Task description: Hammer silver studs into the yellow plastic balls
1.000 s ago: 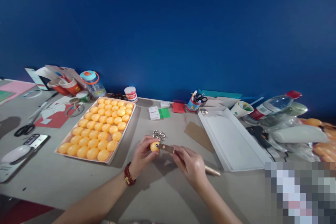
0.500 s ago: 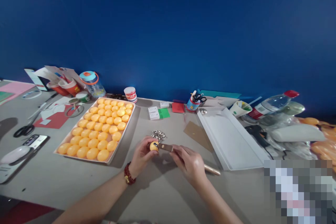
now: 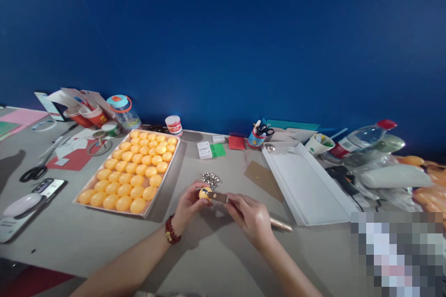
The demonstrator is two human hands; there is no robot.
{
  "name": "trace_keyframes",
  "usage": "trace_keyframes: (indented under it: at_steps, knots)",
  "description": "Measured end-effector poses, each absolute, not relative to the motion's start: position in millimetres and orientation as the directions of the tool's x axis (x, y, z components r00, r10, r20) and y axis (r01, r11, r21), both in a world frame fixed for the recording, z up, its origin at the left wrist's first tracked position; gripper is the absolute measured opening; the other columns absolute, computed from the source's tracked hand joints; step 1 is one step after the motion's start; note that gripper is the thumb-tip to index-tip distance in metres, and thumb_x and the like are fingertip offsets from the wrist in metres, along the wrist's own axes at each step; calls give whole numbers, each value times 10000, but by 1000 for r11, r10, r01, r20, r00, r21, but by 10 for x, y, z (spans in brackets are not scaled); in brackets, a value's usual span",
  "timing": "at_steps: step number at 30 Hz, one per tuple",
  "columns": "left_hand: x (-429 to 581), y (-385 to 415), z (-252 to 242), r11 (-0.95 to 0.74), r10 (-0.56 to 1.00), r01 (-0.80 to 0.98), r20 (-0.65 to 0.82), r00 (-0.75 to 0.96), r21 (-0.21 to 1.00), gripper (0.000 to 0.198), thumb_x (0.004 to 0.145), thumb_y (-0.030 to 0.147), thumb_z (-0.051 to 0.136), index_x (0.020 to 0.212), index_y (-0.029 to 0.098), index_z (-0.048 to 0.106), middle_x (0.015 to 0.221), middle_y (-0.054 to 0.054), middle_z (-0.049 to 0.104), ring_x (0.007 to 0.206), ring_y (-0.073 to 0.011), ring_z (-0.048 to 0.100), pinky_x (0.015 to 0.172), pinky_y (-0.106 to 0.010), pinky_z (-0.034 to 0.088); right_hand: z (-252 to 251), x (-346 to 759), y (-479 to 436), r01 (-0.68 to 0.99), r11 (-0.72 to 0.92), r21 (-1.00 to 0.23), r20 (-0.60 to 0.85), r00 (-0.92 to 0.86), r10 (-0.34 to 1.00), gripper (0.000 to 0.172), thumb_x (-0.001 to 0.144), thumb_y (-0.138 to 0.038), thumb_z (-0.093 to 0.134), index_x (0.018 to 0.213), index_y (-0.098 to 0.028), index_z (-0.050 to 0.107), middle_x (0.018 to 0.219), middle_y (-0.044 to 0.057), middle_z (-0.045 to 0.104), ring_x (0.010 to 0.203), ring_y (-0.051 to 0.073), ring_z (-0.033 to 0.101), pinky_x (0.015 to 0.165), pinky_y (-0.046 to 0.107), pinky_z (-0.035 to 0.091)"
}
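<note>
My left hand (image 3: 190,202) pinches a yellow-orange plastic ball (image 3: 204,193), like a table tennis ball, between thumb and fingers. A small dark mark or hole shows on the ball. My right hand (image 3: 249,216) grips a flat brown strip-like tool (image 3: 219,196) with a pale round spot; its tip meets the ball. A gold rod (image 3: 280,225) sticks out beyond the right hand; whether it belongs to the tool cannot be made out. Just behind the ball lies a heap of small silvery metal pieces (image 3: 211,179). Many similar balls fill a white-rimmed tray (image 3: 148,211) at left.
A white tray (image 3: 313,199) stands at right, beside a brown card (image 3: 263,180). Farther back are small white boxes (image 3: 205,150), a pen cup (image 3: 256,139) and a round tub (image 3: 173,125). Scissors (image 3: 34,173) and a phone (image 3: 49,186) lie left; a plastic bottle (image 3: 362,138) leans right.
The brown strip has moved slightly left, its tip now overlapping more of the ball. Both hands keep nearly the same place and grip.
</note>
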State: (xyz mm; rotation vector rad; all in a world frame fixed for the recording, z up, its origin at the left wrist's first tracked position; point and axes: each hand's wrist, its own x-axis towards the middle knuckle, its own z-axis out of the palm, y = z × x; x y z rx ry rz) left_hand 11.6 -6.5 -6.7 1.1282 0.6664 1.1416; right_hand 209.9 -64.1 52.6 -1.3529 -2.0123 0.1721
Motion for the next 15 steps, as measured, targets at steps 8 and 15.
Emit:
trace_keyframes:
  at_steps: [8, 15]
  knots:
    - [106, -65, -80, 52, 937, -380, 87, 339, 924, 311, 726, 297, 764, 996, 200, 646, 902, -24, 614, 694, -140, 607, 622, -278, 566, 529, 2107, -647, 759, 448, -473, 464, -218, 859, 187, 970, -297, 476, 1009, -205, 634, 806, 39, 728, 678, 150, 672, 615, 224, 471]
    - [106, -77, -11, 110, 923, -414, 62, 380, 904, 314, 774, 280, 729, 1046, 193, 598, 830, -26, 663, 697, -161, 652, 643, -279, 531, 455, 2293, -560, 837, 319, -445, 463, -90, 882, 241, 971, -312, 463, 1094, -184, 626, 838, 54, 710, 723, 169, 671, 641, 241, 467]
